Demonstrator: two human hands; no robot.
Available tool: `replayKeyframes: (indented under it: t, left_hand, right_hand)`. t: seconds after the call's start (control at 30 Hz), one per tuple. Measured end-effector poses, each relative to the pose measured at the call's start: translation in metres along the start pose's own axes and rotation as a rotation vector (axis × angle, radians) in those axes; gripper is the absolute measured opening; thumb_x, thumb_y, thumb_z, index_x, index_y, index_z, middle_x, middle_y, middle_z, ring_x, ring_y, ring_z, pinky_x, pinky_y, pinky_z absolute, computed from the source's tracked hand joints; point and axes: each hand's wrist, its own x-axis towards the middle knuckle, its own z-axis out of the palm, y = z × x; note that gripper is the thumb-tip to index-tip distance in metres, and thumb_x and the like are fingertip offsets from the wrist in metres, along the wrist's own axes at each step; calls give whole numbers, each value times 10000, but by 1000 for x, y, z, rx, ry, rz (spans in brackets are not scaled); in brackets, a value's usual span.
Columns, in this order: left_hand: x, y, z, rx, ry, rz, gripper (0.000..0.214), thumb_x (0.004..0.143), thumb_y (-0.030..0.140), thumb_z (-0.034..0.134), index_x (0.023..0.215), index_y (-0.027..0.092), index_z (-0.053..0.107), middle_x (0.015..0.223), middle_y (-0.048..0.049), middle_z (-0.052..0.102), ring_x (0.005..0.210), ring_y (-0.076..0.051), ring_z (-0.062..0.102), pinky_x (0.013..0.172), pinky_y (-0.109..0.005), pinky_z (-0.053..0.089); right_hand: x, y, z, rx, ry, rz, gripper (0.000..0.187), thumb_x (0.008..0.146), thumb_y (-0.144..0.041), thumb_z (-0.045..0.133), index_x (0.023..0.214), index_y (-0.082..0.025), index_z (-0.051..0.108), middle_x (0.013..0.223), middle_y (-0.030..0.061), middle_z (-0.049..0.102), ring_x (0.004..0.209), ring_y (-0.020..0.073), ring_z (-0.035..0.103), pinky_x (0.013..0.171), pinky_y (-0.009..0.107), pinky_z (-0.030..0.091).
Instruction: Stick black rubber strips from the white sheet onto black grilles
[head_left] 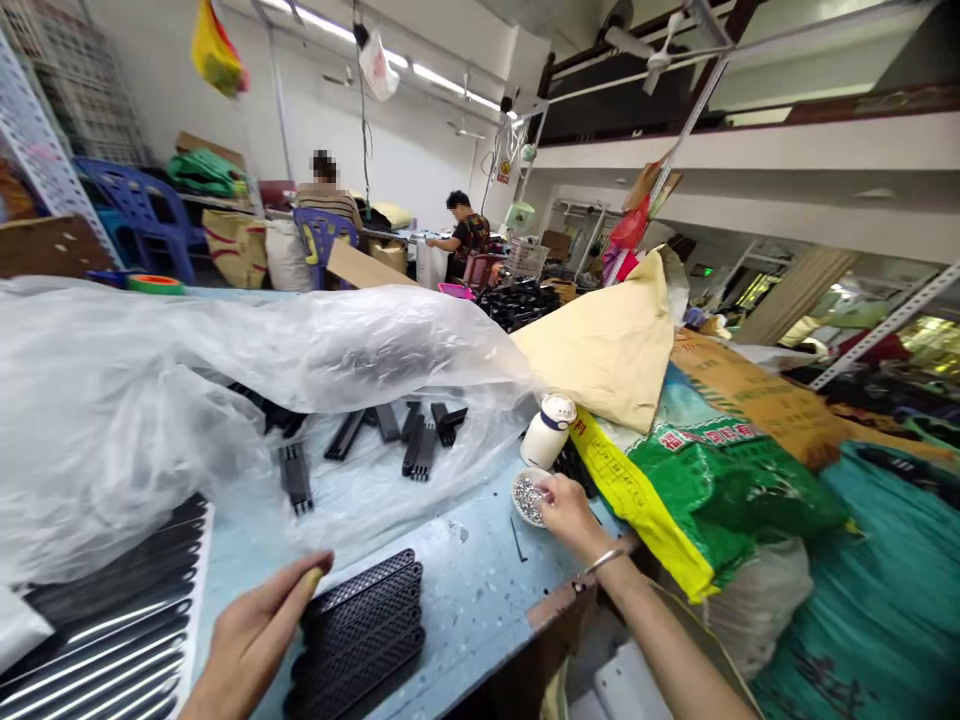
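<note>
My right hand [571, 515], a bangle on its wrist, dips curled fingers into a small white bowl [517, 508] of shiny small metal pieces [529, 497]. Its fingertips are partly hidden, so what they hold does not show. My left hand [255, 630] is closed, thumb pressed against the fingers, with something yellowish at the thumb tip; any held thing is too small to name. Just right of it, a row of black perforated plastic strips [367, 630] lies on the light blue table [480, 590]. A thin dark L-shaped rod [518, 540] rests below the bowl.
Clear plastic sheeting [360, 340] covers the table's far side, around loose black plastic pieces [424, 447]. More black strips [112, 640] lie at left. A white lidded bottle [547, 432] stands behind the bowl. Sacks [720, 470] crowd the right; two people sit farther back.
</note>
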Motion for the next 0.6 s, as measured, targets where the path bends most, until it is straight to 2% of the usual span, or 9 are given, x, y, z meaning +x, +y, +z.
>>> replayKeyframes:
  t: [0.07, 0.1, 0.23, 0.33, 0.4, 0.5, 0.6]
  left_hand:
    - [31, 4, 3, 134, -136, 126, 431, 893, 453, 419, 1079, 228, 736, 1066, -24, 766, 1029, -270, 700, 935, -351, 545]
    - [46, 6, 5, 177, -150, 140, 394, 876, 412, 443, 1028, 224, 753, 1043, -34, 772, 1003, -273, 710, 918, -356, 553]
    - [96, -1, 9, 327, -113, 132, 251, 856, 249, 558, 1027, 204, 738, 1175, -91, 715, 1152, -289, 625, 1037, -418, 455]
    - [120, -8, 6, 418, -65, 76, 263, 924, 259, 579, 1163, 167, 637, 1265, -119, 624, 1153, -277, 593, 994, -484, 466]
    - [131, -9, 2, 452, -46, 29, 309, 936, 307, 590, 1213, 169, 578, 1247, -100, 597, 1061, -245, 617, 892, -464, 524]
    - [136, -2, -5, 465, -14, -22, 319, 935, 313, 592, 1219, 168, 567, 1221, -94, 599, 1013, -233, 628, 844, -437, 545]
    - [125, 10, -15, 445, 46, -20, 318, 934, 317, 595, 1213, 167, 569, 1215, -92, 602, 1010, -231, 629, 842, -440, 545]
  right_hand:
    - [7, 18, -6, -82, -81, 5, 111, 694, -187, 680, 794, -152, 711, 828, 110, 712, 828, 259, 658, 780, 331, 486]
    - [10, 22, -4, -111, -119, -7, 143, 679, -224, 706, 805, -155, 714, 838, 111, 716, 836, 264, 662, 781, 327, 485]
    - [17, 24, 15, -189, -206, -76, 255, 712, -288, 687, 927, -154, 719, 964, 137, 720, 916, 278, 669, 827, 329, 482]
    - [19, 26, 27, -226, -227, -112, 294, 723, -247, 660, 995, -149, 709, 1049, 148, 712, 986, 278, 663, 868, 324, 479]
    - [19, 30, 33, -249, -231, -120, 234, 723, -211, 646, 936, -148, 719, 1028, 152, 720, 968, 283, 674, 857, 329, 489]
    - [19, 37, 42, -268, -212, -148, 119, 729, -145, 609, 770, -157, 719, 907, 143, 735, 869, 277, 698, 776, 319, 508]
    - [22, 45, 50, -262, -161, -184, 182, 703, -63, 566, 659, -181, 698, 791, 110, 734, 779, 252, 707, 697, 287, 508]
